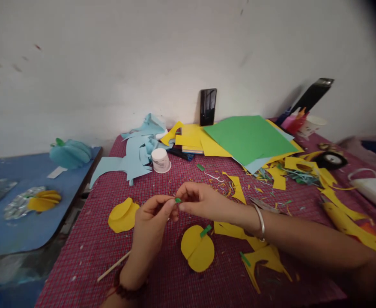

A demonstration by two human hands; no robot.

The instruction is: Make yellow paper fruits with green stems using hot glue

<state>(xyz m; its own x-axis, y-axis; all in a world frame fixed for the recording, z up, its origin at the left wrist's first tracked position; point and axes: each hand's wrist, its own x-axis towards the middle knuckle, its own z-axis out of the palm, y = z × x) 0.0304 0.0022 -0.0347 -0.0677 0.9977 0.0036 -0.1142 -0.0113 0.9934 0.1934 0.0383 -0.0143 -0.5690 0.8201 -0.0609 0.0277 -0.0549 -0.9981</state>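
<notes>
A small green paper piece (177, 200) is pinched between the fingertips of my left hand (156, 218) and my right hand (202, 201), which meet above the checked cloth. Below them lies a round yellow paper shape (197, 252) with a crease down its middle and a green strip (205, 231) at its upper right edge. Left of my left hand rests another round yellow paper shape (122, 216), with a folded layer on top. A thin wooden stick (113, 266) lies beside my left wrist. Another green strip (245, 259) sits on yellow offcuts (265, 256).
Green sheets (252, 139), yellow sheets (191, 136) and blue scraps (136, 152) lie at the back. A white cup (161, 161) and an upright phone (208, 107) stand there. Scissors (265, 205) lie behind my right wrist. A blue paper pumpkin (70, 154) is on the left table (24, 233).
</notes>
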